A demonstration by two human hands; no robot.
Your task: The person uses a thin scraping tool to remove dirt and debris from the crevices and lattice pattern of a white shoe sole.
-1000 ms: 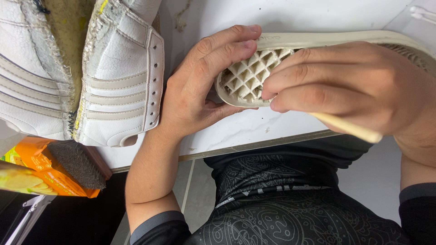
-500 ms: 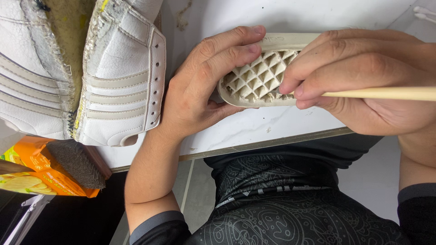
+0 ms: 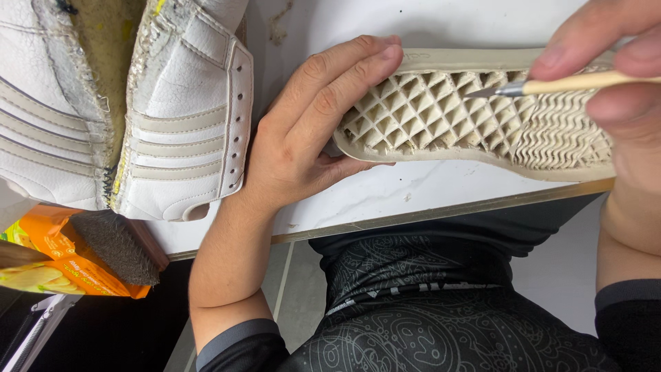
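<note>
My left hand gripped the heel end of the shoe sole, fingers curled over the top edge, thumb under the near edge. The sole lay tread up on the white bench, close to the front edge, running off to the right. My right hand held a thin wooden-handled tool, fingers pinched tight on the handle, its metal tip touching the diamond tread about mid-sole.

Handling, my guess: the sole was light, rubbery, bendy along its length, so it would flex if held only at one end. The rim looked the best place to take hold, thumb and fingers clamping across the width. The tread was grippy, not slippery, not fragile. The tool was light and stiff; its tip looked pointed or narrow, hard to tell.

On the bench to the left was a white shoe upper with pale stripes, sole off, rough yellowish underside showing, well apart from the sole. The bench was white, smeared near the top, with a thin metal strip on the front edge. Below left, an orange packet and a dark brush sat lower down. Pale floor, dark patterned clothing in my lap.
</note>
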